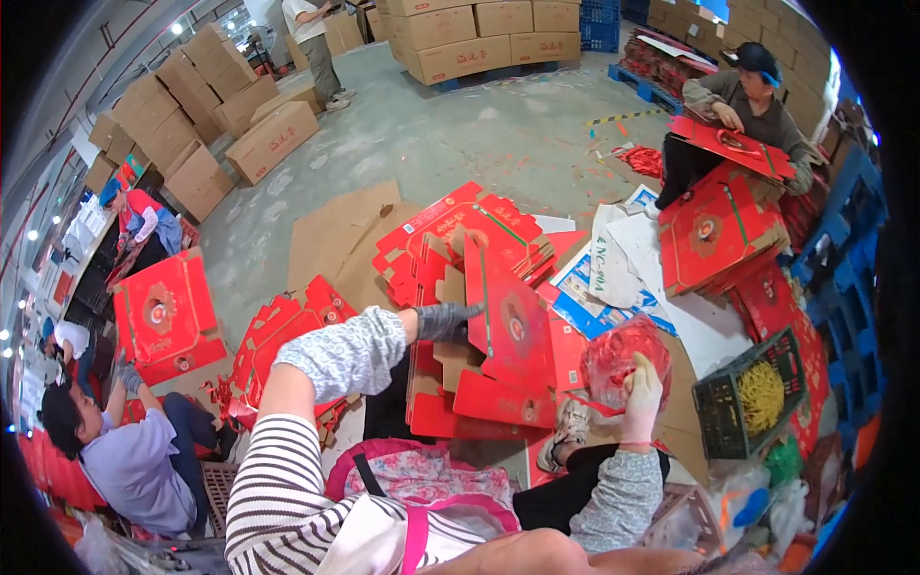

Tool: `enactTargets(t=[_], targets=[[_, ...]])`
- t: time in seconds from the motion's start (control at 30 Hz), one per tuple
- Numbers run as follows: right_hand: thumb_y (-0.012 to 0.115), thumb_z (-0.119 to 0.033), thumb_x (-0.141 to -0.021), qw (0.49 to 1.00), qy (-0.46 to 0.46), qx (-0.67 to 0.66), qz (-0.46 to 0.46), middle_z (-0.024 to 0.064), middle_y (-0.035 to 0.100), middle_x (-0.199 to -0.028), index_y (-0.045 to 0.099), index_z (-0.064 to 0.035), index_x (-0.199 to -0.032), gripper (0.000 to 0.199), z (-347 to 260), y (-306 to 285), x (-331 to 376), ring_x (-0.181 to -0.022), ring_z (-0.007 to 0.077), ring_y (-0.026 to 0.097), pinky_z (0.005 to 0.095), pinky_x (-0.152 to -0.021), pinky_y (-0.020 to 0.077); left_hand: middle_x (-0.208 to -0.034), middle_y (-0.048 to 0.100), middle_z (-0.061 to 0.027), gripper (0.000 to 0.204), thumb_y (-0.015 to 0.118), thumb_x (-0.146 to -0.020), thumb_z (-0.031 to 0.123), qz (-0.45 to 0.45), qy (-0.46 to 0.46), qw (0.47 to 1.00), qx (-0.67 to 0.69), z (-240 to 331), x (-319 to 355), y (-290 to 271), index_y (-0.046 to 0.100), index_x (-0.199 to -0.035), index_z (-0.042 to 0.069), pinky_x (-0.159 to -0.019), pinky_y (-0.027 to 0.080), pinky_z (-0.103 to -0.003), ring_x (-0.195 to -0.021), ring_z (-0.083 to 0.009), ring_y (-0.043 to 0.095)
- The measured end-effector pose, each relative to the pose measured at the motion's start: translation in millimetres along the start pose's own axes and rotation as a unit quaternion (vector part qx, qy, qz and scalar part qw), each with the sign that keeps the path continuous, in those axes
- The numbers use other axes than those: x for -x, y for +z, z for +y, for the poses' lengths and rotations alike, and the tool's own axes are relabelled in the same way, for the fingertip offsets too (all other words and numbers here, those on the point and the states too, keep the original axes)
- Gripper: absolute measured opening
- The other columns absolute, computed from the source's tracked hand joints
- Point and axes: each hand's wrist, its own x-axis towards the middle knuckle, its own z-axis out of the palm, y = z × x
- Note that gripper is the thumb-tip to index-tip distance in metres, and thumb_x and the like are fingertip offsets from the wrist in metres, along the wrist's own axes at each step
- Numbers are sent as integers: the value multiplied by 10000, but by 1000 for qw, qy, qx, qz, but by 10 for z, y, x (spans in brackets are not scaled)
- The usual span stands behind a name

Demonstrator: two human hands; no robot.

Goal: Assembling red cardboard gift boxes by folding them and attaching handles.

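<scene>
Red printed carton (522, 359) with flaps spread, flat blanks around it

We look down past our striped sleeve (273, 470). The carton tilts in front of our lap. Our grey-gloved left hand (446, 321) is at its left edge, one digit stretched onto the panel; whether the fingers pinch the cardboard, we cannot tell. Our pale-gloved right hand (644, 395) curls beside a reddish plastic bundle (613, 359); its grip is unclear too. We judge this carton unfinished, since its flaps stand loose, and more red blanks (460, 216) lie beyond, seemingly left to handle.
</scene>
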Motion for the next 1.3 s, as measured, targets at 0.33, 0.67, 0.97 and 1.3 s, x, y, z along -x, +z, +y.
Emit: enactTargets(t=[0.33,0.67,0.97,1.3], targets=[[426,-88,-894,1000,-17,9,-23,66,625,-715,560,5,-995,192,-107,193,-59,-451,47,414,207,-408,322,-929,646,-113,280,545,-876,222,192,146,761,-602,-882,-524,-368,585,-1082,38,-727,479,-361,-878,-264,623],[453,-134,-938,985,-118,2,123,104,639,-984,583,17,-1031,220,-415,314,-168,-477,55,464,204,-460,386,-1151,556,-221,419,461,-926,259,46,314,807,-498,-1216,986,1185,441,-1278,33,-910,429,-409,-1067,-354,541],[509,-125,-903,995,-95,-13,42,51,627,-750,612,-9,-974,170,-299,707,-477,-416,70,446,223,-393,359,-1350,438,-98,507,449,-937,319,-104,55,975,187,-323,922,1503,356,-1360,55,-1038,327,-342,-1236,-206,416],[505,-89,-906,978,-104,-143,109,101,670,-867,617,9,-1023,189,-351,888,-314,-461,87,524,204,-419,432,-1218,532,-106,370,425,-944,127,-259,228,926,152,-584,-197,1209,422,-1299,23,-924,446,-319,-1093,-199,525]])
